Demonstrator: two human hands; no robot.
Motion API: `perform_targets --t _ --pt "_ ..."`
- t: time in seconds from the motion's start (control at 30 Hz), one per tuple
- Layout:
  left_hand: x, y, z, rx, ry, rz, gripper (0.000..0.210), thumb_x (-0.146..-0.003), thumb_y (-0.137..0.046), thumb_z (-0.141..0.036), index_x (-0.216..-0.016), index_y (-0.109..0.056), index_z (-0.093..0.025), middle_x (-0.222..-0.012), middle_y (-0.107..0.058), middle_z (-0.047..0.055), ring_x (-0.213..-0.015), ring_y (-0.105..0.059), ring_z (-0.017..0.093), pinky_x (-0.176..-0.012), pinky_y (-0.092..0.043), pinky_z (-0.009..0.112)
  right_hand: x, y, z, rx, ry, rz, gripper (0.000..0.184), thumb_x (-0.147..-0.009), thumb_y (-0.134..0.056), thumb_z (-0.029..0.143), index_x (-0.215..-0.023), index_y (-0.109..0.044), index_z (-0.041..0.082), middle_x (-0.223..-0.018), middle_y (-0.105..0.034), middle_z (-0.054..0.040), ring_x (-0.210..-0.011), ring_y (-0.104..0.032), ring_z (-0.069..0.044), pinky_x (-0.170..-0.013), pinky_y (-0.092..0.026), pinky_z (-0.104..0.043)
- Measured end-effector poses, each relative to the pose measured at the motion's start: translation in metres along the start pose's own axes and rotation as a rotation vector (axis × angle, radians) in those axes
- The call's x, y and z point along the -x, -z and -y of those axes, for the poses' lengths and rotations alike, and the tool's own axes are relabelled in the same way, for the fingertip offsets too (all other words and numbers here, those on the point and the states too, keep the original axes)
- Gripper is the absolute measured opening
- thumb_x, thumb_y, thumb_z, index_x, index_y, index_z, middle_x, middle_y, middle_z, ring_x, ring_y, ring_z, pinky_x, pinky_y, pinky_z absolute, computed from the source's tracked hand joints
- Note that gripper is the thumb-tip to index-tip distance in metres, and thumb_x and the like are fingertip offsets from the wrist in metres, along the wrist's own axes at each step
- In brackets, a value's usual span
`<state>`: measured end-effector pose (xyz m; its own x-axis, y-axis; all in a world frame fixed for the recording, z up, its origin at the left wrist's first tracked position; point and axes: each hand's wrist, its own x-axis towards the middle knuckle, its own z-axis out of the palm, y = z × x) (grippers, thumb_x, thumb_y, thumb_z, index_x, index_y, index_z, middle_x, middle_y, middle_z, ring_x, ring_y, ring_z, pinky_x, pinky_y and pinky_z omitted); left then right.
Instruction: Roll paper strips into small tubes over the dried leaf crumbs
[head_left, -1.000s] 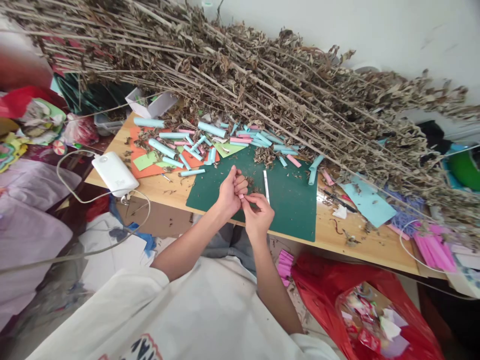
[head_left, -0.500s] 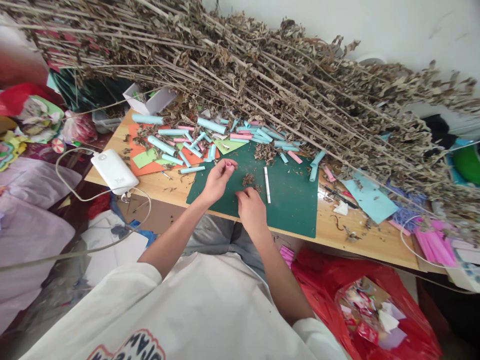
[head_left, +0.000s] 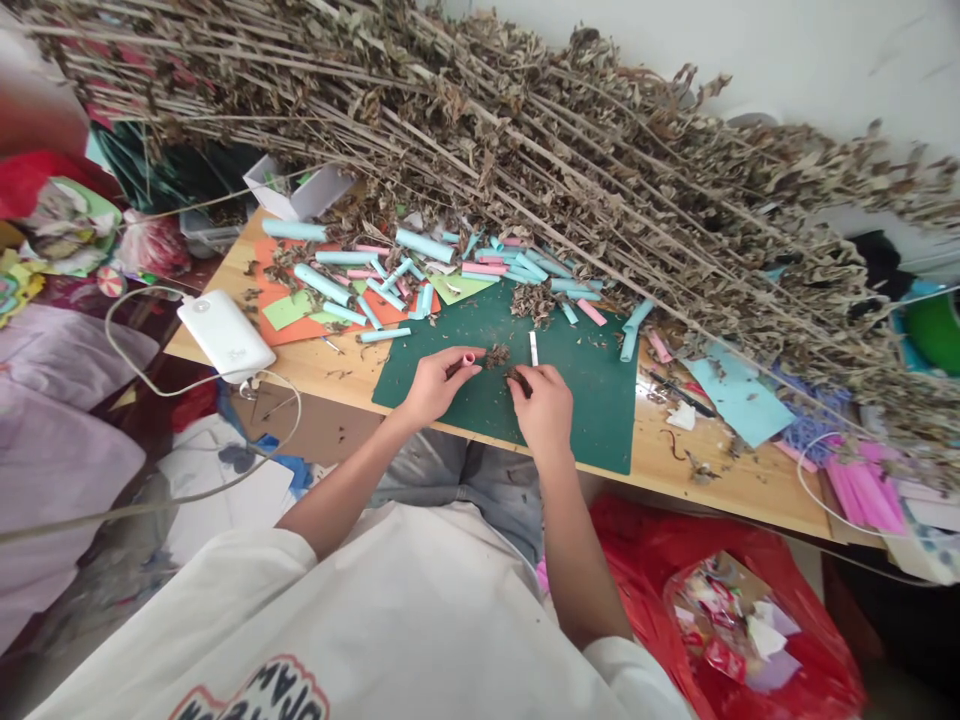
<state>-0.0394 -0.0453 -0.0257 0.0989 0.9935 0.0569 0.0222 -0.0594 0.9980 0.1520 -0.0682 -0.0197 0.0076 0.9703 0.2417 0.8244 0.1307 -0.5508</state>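
Between the thumb and fingers of my left hand (head_left: 437, 385) is a small pink paper tube (head_left: 469, 359), its open end facing up. My right hand (head_left: 545, 405) pinches a bit of dried leaf (head_left: 515, 377) over the green cutting mat (head_left: 592, 400). A small heap of crumbled dried leaves (head_left: 496, 355) lies on the mat between the two hands. Just beyond my right fingers a thin white stick (head_left: 533, 345) lies on the mat, its near part hidden by that hand. A larger clump of dried leaves (head_left: 532, 300) sits at the mat's far edge.
Blue paper tubes (head_left: 424, 245) and pink ones are scattered behind the mat. Long dried plant stalks (head_left: 480, 130) stretch across the back. A white power bank (head_left: 225, 335) with a cable lies at left. A red bag of scraps (head_left: 637, 600) stands below the table's right side.
My right hand has moved right and now pinches dried leaf next to the white stick. My left hand has come slightly down, turning the pink tube's opening into view.
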Motion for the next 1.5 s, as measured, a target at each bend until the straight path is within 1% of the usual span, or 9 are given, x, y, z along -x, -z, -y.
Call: perform_targets --t 0.27,0.43,0.6,0.7,0.8,0.97,1.17,1.33,1.5 --pt "0.004 -0.011 -0.003 -0.036 -0.022 0.039 0.024 -0.088 -0.063 -0.029 -0.108 -0.074 -0.022 -0.113 -0.073 0.007 -0.102 -0.068 0.023 -0.091 -0.05 0.03 -0.005 0.015 0.008 -0.168 -0.022 -0.16 0.02 -0.091 -0.056 0.028 -0.091 -0.074 0.02 -0.089 -0.07 -0.0069 -0.074 -0.063 -0.017 -0.074 -0.052 -0.032" --pt "0.005 -0.017 0.001 -0.012 -0.02 0.044 0.023 -0.087 -0.066 -0.028 -0.108 -0.075 -0.023 -0.109 -0.074 0.008 -0.101 -0.069 0.022 -0.092 -0.05 0.032 -0.007 0.029 0.008 -0.217 -0.035 -0.117 0.019 -0.088 -0.056 0.025 -0.091 -0.074 0.02 -0.089 -0.072 -0.0061 -0.075 -0.065 -0.017 -0.072 -0.053 -0.031" --pt "0.006 -0.015 0.002 -0.007 -0.053 0.055 0.026 -0.087 -0.064 -0.027 -0.111 -0.073 -0.022 -0.104 -0.075 0.008 -0.098 -0.069 0.021 -0.091 -0.051 0.031 -0.006 0.023 0.006 -0.253 -0.055 -0.094 0.017 -0.087 -0.057 0.025 -0.087 -0.073 0.019 -0.084 -0.071 -0.0056 -0.07 -0.064 -0.016 -0.069 -0.053 -0.031" --pt "0.006 -0.015 0.002 -0.019 -0.075 0.079 0.028 -0.088 -0.064 -0.025 -0.115 -0.072 -0.023 -0.105 -0.075 0.008 -0.1 -0.069 0.021 -0.093 -0.05 0.031 -0.005 0.02 0.018 -0.39 -0.107 -0.155 0.016 -0.087 -0.06 0.029 -0.093 -0.071 0.019 -0.089 -0.071 -0.0054 -0.075 -0.065 -0.016 -0.07 -0.054 -0.029" --pt "0.006 -0.015 0.003 -0.024 -0.084 0.076 0.03 -0.088 -0.064 -0.025 -0.116 -0.071 -0.023 -0.109 -0.074 0.008 -0.102 -0.068 0.022 -0.095 -0.049 0.032 -0.005 0.022 0.038 -0.467 -0.066 -0.121 0.015 -0.087 -0.062 0.031 -0.094 -0.07 0.021 -0.089 -0.07 -0.0045 -0.076 -0.065 -0.016 -0.074 -0.055 -0.03" --pt "0.006 -0.015 0.004 -0.029 -0.078 0.065 0.026 -0.086 -0.066 -0.026 -0.111 -0.073 -0.023 -0.111 -0.074 0.008 -0.104 -0.068 0.023 -0.095 -0.049 0.032 -0.011 0.024 0.06 -0.422 0.012 -0.01 0.013 -0.088 -0.06 0.029 -0.098 -0.066 0.022 -0.089 -0.071 -0.0033 -0.077 -0.066 -0.016 -0.075 -0.056 -0.03" --pt "0.005 -0.014 0.007 -0.118 -0.154 0.101 0.027 -0.092 -0.056 -0.026 -0.114 -0.07 -0.022 -0.116 -0.072 0.009 -0.108 -0.067 0.023 -0.097 -0.049 0.035 -0.013 0.015 0.054 -0.295 0.126 0.003 0.014 -0.092 -0.055 0.027 -0.092 -0.068 0.023 -0.092 -0.071 -0.0046 -0.084 -0.067 -0.018 -0.08 -0.056 -0.033" --pt "0.005 -0.014 0.01 -0.152 -0.187 0.104 0.03 -0.091 -0.051 -0.02 -0.115 -0.07 -0.02 -0.116 -0.072 0.01 -0.108 -0.066 0.022 -0.097 -0.049 0.033 -0.006 0.007 0.048 -0.188 0.228 -0.034 0.02 -0.093 -0.056 0.031 -0.106 -0.07 0.024 -0.105 -0.069 -0.009 -0.102 -0.065 -0.022 -0.093 -0.053 -0.038" --pt "0.005 -0.014 0.01 -0.121 -0.161 0.092 0.03 -0.088 -0.054 -0.019 -0.113 -0.07 -0.021 -0.113 -0.072 0.009 -0.106 -0.067 0.022 -0.096 -0.049 0.033 -0.001 -0.005 0.049 -0.187 0.158 -0.121 0.023 -0.091 -0.06 0.038 -0.107 -0.07 0.024 -0.101 -0.07 -0.009 -0.095 -0.066 -0.022 -0.088 -0.055 -0.037"
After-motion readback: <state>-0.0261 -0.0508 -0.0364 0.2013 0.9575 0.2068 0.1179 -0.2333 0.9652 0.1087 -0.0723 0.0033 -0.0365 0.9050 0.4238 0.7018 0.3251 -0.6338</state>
